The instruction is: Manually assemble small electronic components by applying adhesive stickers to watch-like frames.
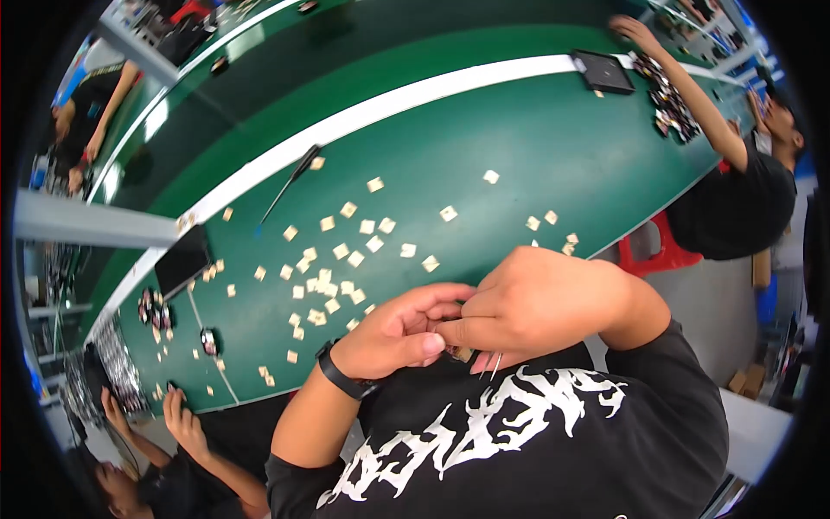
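Observation:
My left hand [398,333], a black band on its wrist, and my right hand [540,298] are pressed together close to my chest, above my black printed shirt. Between their fingertips they pinch a small tan square piece [462,353]. Thin silvery metal prongs [489,365] stick down from under my right hand; I cannot tell whether they belong to the piece or to a tool. The fingers hide most of the piece.
Several loose tan squares [346,251] lie scattered on the green table [536,147]. A thin black tool [294,177], black trays [603,71] [180,261] and piles of dark parts [667,102] also sit there. One person reaches in at right [692,95]; another's hands [177,415] work at lower left.

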A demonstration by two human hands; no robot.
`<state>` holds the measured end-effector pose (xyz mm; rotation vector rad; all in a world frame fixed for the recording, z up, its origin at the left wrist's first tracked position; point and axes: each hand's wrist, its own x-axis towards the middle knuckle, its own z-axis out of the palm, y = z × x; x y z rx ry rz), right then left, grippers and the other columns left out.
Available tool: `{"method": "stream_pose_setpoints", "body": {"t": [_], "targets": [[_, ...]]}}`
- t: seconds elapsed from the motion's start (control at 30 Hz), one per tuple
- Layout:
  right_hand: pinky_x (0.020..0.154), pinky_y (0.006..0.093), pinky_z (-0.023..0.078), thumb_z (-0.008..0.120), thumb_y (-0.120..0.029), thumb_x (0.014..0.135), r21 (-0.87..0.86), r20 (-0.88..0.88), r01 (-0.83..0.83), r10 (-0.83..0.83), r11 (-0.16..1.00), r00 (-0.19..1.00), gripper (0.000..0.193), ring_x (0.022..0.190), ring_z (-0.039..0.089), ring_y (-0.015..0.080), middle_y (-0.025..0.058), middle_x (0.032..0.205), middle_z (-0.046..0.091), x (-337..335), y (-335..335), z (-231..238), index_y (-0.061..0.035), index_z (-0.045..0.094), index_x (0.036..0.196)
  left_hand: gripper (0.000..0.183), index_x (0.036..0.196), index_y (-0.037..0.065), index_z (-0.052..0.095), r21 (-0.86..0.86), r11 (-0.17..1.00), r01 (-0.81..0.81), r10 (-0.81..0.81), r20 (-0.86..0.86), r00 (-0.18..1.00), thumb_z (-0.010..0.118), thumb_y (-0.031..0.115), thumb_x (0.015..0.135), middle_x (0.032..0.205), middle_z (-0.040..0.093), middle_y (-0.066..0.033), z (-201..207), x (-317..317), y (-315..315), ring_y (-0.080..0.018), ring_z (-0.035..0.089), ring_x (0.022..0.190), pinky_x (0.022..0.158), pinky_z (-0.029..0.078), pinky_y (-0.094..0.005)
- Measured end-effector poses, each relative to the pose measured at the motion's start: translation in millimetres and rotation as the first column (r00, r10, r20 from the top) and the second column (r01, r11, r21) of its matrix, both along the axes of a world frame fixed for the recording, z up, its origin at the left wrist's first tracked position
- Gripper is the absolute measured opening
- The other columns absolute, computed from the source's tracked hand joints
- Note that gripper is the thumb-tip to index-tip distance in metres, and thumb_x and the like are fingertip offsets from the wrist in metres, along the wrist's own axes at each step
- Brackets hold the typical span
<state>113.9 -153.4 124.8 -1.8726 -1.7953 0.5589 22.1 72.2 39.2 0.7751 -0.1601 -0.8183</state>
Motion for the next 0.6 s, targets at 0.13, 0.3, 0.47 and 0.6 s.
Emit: {"method": "stream_pose_setpoints", "body": {"t": [0.13,0.3,0.47,0.6], "targets": [[0.061,0.0397,0.053,0.078,-0.024,0.079,-0.008,-0.064,-0.003,0.002,1.000,0.998,0.047,0.077,0.069,0.0260,0.0049,0.084,0.068,-13.8,25.6,-6.7,-0.0097,0.061,0.120,0.050,0.144,-0.002,0.042,-0.092,0.982,-0.168,0.166,-0.025,0.986,0.062,0.012,0.099,0.127,0.060,-0.0155,-11.0,-36.0,21.4,-0.0138,0.066,0.084,0.068,0.056,-0.0255],[0.059,0.0382,0.051,0.077,-0.024,0.080,0.020,-0.053,-0.027,0.028,0.999,0.998,0.050,0.075,0.068,0.0244,0.0038,0.082,0.067,-26.4,53.7,-2.3,-0.0113,0.061,0.126,0.054,0.145,-0.003,0.040,-0.027,0.953,-0.302,0.301,-0.022,0.953,0.063,0.007,0.097,0.120,0.062,-0.0157,-12.1,-72.7,38.6,-0.0164,0.068,0.089,0.071,0.060,-0.0273],[0.050,0.0320,0.045,0.066,-0.028,0.096,0.190,-0.716,0.285,-0.066,0.939,0.695,0.034,0.058,0.058,0.0183,0.0069,0.076,0.062,-45.6,33.3,-37.0,-0.0054,0.062,0.121,0.067,0.153,-0.002,0.033,0.061,0.853,-0.519,0.522,-0.052,0.851,0.063,-0.001,0.093,0.117,0.065,-0.0170,-7.3,-90.2,54.6,-0.0192,0.071,0.090,0.074,0.062,-0.0275],[0.048,0.0275,0.039,0.041,-0.036,0.110,-0.142,-0.911,0.418,0.047,0.897,-0.410,0.039,0.055,0.048,0.0143,0.0143,0.077,0.060,-97.9,21.2,-87.2,-0.0018,0.059,0.108,0.054,0.144,-0.004,0.045,0.330,0.633,-0.700,0.739,0.011,0.673,0.063,-0.004,0.093,0.118,0.066,-0.0154,-6.7,-90.0,57.3,-0.0202,0.071,0.095,0.077,0.061,-0.0278]]}}
